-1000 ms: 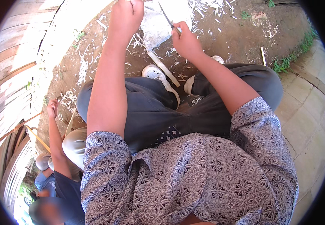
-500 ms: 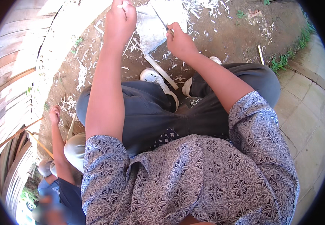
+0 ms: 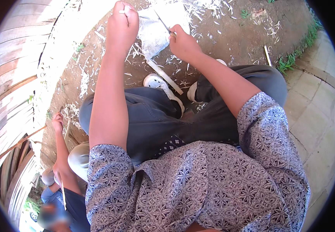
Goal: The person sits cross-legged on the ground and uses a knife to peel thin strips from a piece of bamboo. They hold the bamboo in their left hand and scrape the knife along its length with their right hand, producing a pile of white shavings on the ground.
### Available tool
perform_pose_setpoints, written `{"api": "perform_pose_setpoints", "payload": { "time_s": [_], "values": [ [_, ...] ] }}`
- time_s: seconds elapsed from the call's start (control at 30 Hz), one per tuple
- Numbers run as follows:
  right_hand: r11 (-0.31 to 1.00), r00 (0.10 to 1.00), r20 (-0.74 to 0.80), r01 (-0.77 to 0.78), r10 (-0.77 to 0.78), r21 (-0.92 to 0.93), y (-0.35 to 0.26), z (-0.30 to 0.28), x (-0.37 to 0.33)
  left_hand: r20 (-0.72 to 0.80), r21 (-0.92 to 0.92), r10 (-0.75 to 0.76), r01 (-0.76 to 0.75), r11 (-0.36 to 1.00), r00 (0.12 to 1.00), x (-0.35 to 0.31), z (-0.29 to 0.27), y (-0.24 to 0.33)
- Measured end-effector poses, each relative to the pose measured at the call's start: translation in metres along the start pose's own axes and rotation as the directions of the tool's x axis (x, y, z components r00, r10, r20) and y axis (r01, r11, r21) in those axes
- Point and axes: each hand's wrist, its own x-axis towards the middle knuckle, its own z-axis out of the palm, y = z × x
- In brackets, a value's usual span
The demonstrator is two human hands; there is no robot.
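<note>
My left hand (image 3: 124, 21) is held out far ahead, its fingers closed on a thin pale wooden strip (image 3: 123, 11); only a short end of the strip shows at the fist. My right hand (image 3: 183, 41) grips a knife (image 3: 162, 21), whose slim dark blade points up and to the left, toward the left hand but apart from it. Beneath both hands a whitish sheet (image 3: 154, 43) lies on the soil. One longer flat pale stick (image 3: 164, 76) rests on the ground between the sheet and my shoes.
Curled pale shavings (image 3: 84, 77) litter the soil. At the left sits another person, whose hand (image 3: 58, 123) is raised near stacked planks (image 3: 12, 65). Paving slabs (image 3: 310, 100) run along the right, beside grass (image 3: 291, 63). My light shoe (image 3: 155, 82) is below the sheet.
Both my hands keep their grips and have shifted only slightly. At the left, the other person's hand and forearm have moved a little, and a pale strip now shows beside that arm.
</note>
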Motion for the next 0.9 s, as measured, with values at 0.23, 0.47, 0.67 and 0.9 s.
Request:
{"api": "perform_pose_setpoints", "payload": {
  "time_s": [0.23, 0.47, 0.67, 0.9],
  "values": [
    [0.999, 0.999, 0.03, -0.012, 0.013, -0.043, 0.018, 0.0, 0.01, 0.036, -0.008, -0.056, 0.056, 0.998, 0.998, -0.005, 0.002, 0.004],
    [0.995, 0.992, 0.085, -0.086, 0.09, -0.056, 0.019, -0.004, 0.014, 0.045, -0.02, -0.019, 0.02, 1.0, 0.999, -0.001, 0.001, 0.006],
    [0.985, 0.987, 0.085, -0.126, 0.136, -0.115, 0.033, 0.004, 0.024, 0.036, 0.041, 0.008, -0.01, 0.999, 0.999, -0.001, 0.0, 0.011],
    [0.988, 0.992, 0.09, -0.101, 0.09, 0.116, -0.03, -0.019, 0.008, 0.02, 0.061, -0.044, 0.042, 0.997, 0.999, -0.003, -0.004, 0.006]
  ]
}}
